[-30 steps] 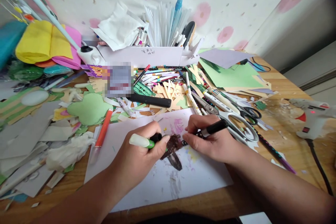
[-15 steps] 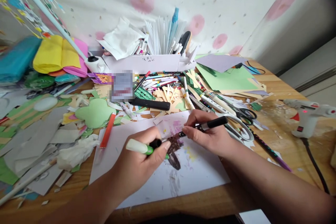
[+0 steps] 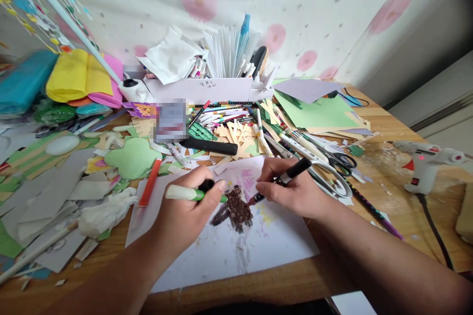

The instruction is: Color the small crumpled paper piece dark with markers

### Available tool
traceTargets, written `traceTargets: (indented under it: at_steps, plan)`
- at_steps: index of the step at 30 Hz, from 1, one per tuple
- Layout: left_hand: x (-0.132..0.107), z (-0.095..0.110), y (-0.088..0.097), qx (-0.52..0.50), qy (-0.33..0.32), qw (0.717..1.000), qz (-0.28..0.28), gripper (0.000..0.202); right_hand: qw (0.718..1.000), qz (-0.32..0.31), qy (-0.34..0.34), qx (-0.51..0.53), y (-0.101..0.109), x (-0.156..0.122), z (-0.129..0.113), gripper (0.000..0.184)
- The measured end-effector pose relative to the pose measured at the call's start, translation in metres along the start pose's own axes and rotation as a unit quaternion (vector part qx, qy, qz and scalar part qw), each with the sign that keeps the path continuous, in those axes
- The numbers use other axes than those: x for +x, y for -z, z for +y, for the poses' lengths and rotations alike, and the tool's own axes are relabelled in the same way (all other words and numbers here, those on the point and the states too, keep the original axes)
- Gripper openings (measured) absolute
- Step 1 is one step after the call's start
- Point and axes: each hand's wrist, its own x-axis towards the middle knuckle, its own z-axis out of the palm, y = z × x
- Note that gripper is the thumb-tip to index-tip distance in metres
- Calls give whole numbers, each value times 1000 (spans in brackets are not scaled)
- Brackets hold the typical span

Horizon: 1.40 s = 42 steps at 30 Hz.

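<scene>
My left hand [image 3: 194,202] is closed around a green marker with a whitish end [image 3: 181,192]. A black marker cap [image 3: 206,185] also sticks up from its grip. My right hand [image 3: 286,187] pinches a black marker [image 3: 295,171], its tip pointing down at the right edge of a dark brown speckled piece [image 3: 238,209]. That piece lies on a sheet of white paper [image 3: 177,266] stained with pink, yellow and grey marks. A dark oval part extends from its left side. My left thumb tip is close to the piece; whether they touch I cannot tell.
An orange-red pen [image 3: 150,182] rests on the sheet's left edge. Paper scraps [image 3: 48,192] cover the table's left side. Behind the sheet lie a black-handled tool [image 3: 210,145], several markers and scissors [image 3: 342,161]. A corded glue gun [image 3: 424,167] stands at the right.
The brown piece has turned, so its dark oval part now points left rather than down. My left hand has shifted slightly left, and the black marker's tip has moved lower along the piece's right edge.
</scene>
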Motion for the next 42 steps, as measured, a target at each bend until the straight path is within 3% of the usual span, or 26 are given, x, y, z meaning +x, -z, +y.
traceTargets:
  at_steps: [3,8,11,15,42]
  plan:
    - [-3,2,-3,-43,-7,999,21,25,1000,14,2,-14,0,0,1,16]
    - [-5,1,-16,-64,-13,996,-58,27,999,5,9,-33,-3,1,5,16]
    - [-4,-1,-19,-66,-1,995,-73,28,999,6,4,-45,-5,1,8,16]
    - [-4,-2,-19,-69,9,995,-77,28,998,26,1,-59,-6,2,10,18]
    - [0,2,-19,-59,10,996,-68,28,999,1,13,-39,-4,2,9,16]
